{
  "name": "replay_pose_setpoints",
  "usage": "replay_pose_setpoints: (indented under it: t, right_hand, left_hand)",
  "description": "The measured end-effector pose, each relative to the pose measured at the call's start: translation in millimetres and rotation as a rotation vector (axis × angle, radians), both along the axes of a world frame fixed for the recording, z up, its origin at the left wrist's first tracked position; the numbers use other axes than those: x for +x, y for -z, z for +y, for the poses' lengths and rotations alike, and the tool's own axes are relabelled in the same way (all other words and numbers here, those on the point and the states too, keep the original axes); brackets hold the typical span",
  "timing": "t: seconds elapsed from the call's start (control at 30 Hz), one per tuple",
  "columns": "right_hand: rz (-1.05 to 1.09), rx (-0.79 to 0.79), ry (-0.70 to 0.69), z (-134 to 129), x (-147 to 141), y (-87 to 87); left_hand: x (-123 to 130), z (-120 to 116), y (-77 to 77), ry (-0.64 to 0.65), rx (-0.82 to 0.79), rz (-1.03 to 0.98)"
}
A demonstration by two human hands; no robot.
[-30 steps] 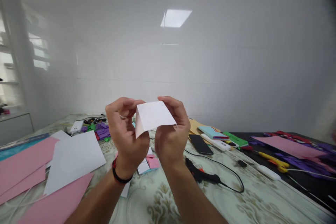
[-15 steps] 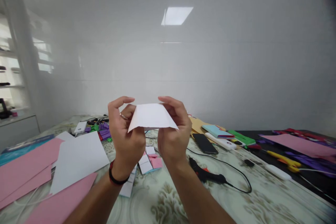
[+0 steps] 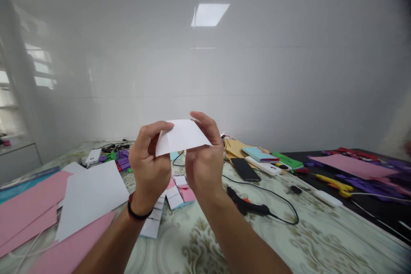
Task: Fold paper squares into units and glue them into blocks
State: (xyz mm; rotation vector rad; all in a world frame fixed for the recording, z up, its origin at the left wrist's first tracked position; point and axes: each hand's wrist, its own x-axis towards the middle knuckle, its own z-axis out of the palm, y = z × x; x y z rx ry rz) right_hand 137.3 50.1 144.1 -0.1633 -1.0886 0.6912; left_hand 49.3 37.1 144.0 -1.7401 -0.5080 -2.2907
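Note:
A small white sheet of paper [image 3: 182,135] is held up between my two hands, bowed slightly along its length. My left hand [image 3: 150,158] grips its left edge, the index finger laid over the top and the thumb hidden underneath. On the other side my right hand [image 3: 207,158] pinches the right edge, its index finger raised above the paper. Below them on the table lie small folded pieces in white and pink [image 3: 180,192], and a white strip with dark lines [image 3: 152,220] is partly behind my left wrist.
Large white paper [image 3: 93,197] and pink sheets [image 3: 28,205] lie at left. A black glue gun [image 3: 248,205] with its cord rests right of my arm, near a black phone [image 3: 245,169]. Farther right are yellow scissors-like handles [image 3: 337,185] and a pink sheet [image 3: 353,166] on a dark surface.
My left index finger has come down onto the paper's top edge. The paper and both hands have shifted slightly left and up, and the paper has tilted. The whole view has turned a little right.

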Motion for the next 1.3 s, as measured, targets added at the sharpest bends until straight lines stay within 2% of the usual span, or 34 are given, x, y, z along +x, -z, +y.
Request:
replay_pose_setpoints:
  t: [0.07,0.2,0.27,0.37,0.5,0.63,0.7,0.77,0.8,0.9,1.07,1.17,1.3]
  right_hand:
    - [-0.023,0.071,0.044,0.9,3.2,0.7]
    - [-0.148,0.222,0.092,3.9,21.4,-4.3]
    - [-0.291,0.21,0.067,7.3,35.8,-8.9]
    - [-0.523,0.139,-0.054,14.2,58.9,-14.8]
    - [-0.655,0.129,-0.16,19.0,81.9,-18.2]
    - [-0.707,0.132,-0.161,16.3,93.4,-18.9]
    - [-0.728,0.129,-0.149,14.7,95.6,-19.5]
    - [-0.754,0.139,-0.149,14.0,95.2,-20.4]
    - [-0.754,0.144,-0.143,14.0,94.0,-20.8]
    - [-0.681,0.109,-0.082,14.6,87.6,-21.7]
    - [-0.66,-0.016,0.017,14.1,78.4,-21.6]
    - [-0.678,-0.039,0.081,9.8,76.7,-21.6]
    - [-0.688,-0.01,0.155,-0.6,75.1,-22.9]
  left_hand:
    - [-3.1,-1.7,-1.6,0.027,-0.04,0.022]
    - [-14.8,0.5,-8.4,0.245,-0.196,0.099]
    - [-23.0,3.2,-12.5,0.329,-0.263,0.197]
    - [-35.9,5.1,-17.9,0.344,-0.309,0.342]
    - [-49.5,-0.9,-23.6,0.383,-0.345,0.487]
    - [-57.2,-9.1,-28.5,0.419,-0.422,0.645]
    - [-57.6,-9.3,-29.1,0.461,-0.442,0.662]
    - [-54.9,-6.6,-27.7,0.433,-0.439,0.594]
    - [-52.6,-4.5,-26.4,0.38,-0.43,0.542]
    - [-44.3,1.7,-21.4,0.296,-0.387,0.445]
    - [-37.4,4.7,-16.7,0.337,-0.394,0.378]
    - [-38.6,0.6,-18.5,0.353,-0.426,0.348]
    - [-41.2,-9.0,-23.1,0.207,-0.511,0.332]
